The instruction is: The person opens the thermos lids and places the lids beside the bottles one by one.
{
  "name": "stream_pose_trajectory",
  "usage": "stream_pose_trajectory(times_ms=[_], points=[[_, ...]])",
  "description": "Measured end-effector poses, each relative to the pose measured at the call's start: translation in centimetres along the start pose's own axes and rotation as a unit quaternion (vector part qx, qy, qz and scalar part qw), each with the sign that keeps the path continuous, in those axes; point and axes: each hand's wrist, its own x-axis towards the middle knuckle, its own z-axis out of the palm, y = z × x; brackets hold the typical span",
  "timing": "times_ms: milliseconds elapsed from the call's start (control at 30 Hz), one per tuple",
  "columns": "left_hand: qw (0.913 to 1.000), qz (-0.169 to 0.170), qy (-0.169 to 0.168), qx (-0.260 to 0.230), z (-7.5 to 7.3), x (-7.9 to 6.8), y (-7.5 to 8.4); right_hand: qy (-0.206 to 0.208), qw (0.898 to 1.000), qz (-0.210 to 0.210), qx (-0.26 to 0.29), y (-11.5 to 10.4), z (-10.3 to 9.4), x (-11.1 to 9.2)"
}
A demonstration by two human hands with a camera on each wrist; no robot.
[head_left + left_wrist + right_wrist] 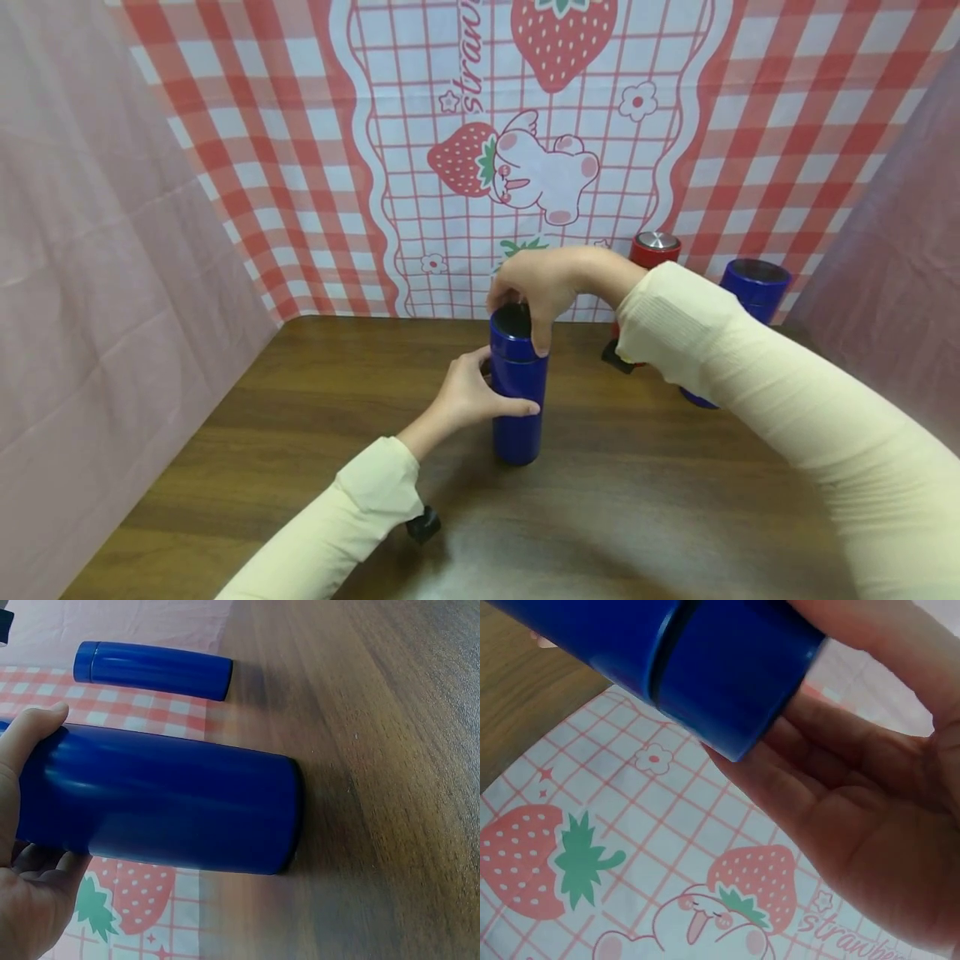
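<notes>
A blue thermos flask [517, 429] stands upright on the wooden table, with a dark top and a seam below its lid [731, 671]. My left hand [476, 392] grips the flask's body around the middle, thumb across the near side. From above, my right hand [543, 287] grips the lid, thumb on one side and fingers on the other. In the left wrist view the flask's lower body [172, 799] reaches down to the table, with part of the left hand [34, 900] around it. Most of the right hand's fingertips are hidden behind the lid.
Behind my right forearm stand a red flask [654, 248] with a silver top and a second blue flask [756, 287], both partly covered by the sleeve. A checked strawberry cloth [300, 167] hangs at the table's back edge. Pink cloth [112, 292] hangs at both sides.
</notes>
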Motion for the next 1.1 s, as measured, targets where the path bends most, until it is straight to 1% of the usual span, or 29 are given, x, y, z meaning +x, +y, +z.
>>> stream_pose_trajectory(times_ms=[133, 200, 267, 367, 467, 567, 667, 833, 933, 1100], points=[[1.0, -0.003, 0.005, 0.003, 0.0, -0.1, 0.0, 0.004, 1.0, -0.002, 0.019, 0.1, 0.3, 0.0], [1.0, -0.007, 0.004, 0.003, 0.0, -0.2, 0.0, 0.004, 1.0, 0.009, 0.03, 0.0, 0.4, 0.0], [0.9999, -0.01, 0.001, 0.004, 0.1, -0.2, -0.1, 0.015, 0.999, 0.022, 0.033, -0.3, 0.5, 0.0], [0.9998, -0.018, 0.0, 0.007, 0.1, -0.4, -0.2, 0.041, 0.997, 0.057, 0.04, -0.9, 0.8, -0.1], [0.9998, -0.02, 0.002, 0.007, 0.1, -0.4, -0.3, 0.068, 0.992, 0.097, 0.044, -1.3, 0.9, -0.1], [0.9998, -0.021, 0.001, 0.004, 0.0, -0.4, -0.2, 0.069, 0.986, 0.144, 0.038, -1.6, 0.9, -0.3], [0.9998, -0.018, -0.002, 0.001, 0.0, -0.4, -0.1, 0.059, 0.983, 0.171, 0.024, -1.8, 1.0, -0.4], [0.9999, -0.015, -0.001, 0.002, 0.0, -0.3, 0.0, 0.062, 0.982, 0.18, 0.014, -2.0, 1.2, -0.3], [0.9998, -0.018, -0.003, -0.004, 0.0, -0.3, 0.2, 0.069, 0.981, 0.182, 0.008, -2.0, 1.3, -0.3], [0.9996, -0.024, -0.006, -0.011, 0.0, -0.2, 0.3, 0.067, 0.981, 0.184, -0.009, -2.2, 1.1, -0.2]])
